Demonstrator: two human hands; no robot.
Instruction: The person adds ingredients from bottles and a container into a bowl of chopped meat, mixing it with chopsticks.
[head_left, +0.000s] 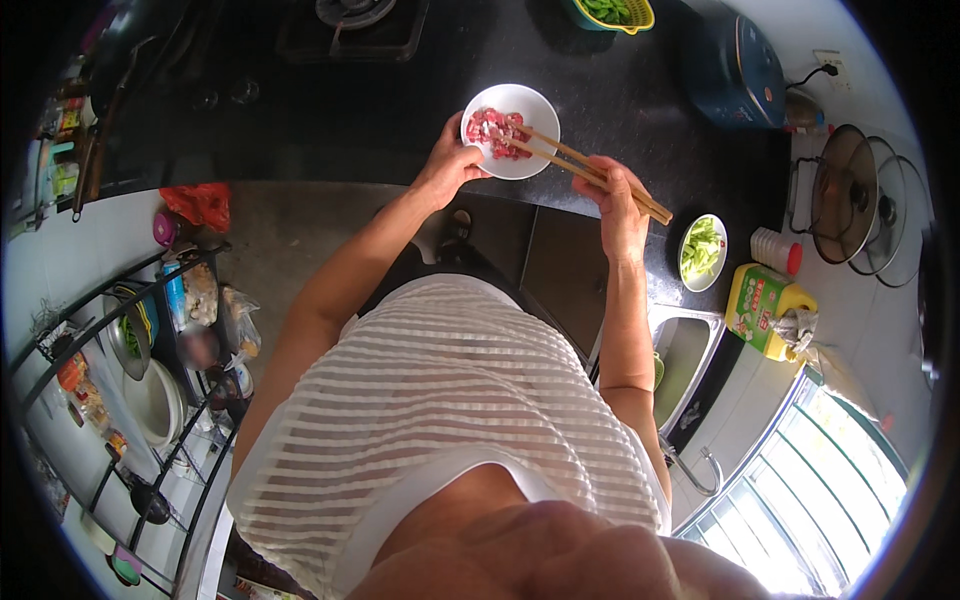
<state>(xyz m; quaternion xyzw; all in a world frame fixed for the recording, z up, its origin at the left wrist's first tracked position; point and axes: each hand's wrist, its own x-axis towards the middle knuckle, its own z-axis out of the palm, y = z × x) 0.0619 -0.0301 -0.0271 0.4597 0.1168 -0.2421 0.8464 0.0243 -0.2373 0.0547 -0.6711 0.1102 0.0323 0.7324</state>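
A white bowl (541, 120) is at the front edge of the black countertop, with my left hand (450, 163) gripping its left rim, thumb on the near side. Pieces of raw red meat (491, 127) with pale bits lie in the bowl, mostly towards its left. My right hand (616, 196) holds a pair of wooden chopsticks (574, 161), their tips among the meat. To the right of that hand stands a small white bowl of cut green vegetable (702, 249).
A gas burner (354, 11) lies at the far left of the counter, a yellow-green basket of green vegetables (639, 16) at the back. Rightward are a blue rice cooker (731, 71), pot lids (846, 195), an oil jug (765, 311) and the sink (686, 360). A rack (161, 281) stands left.
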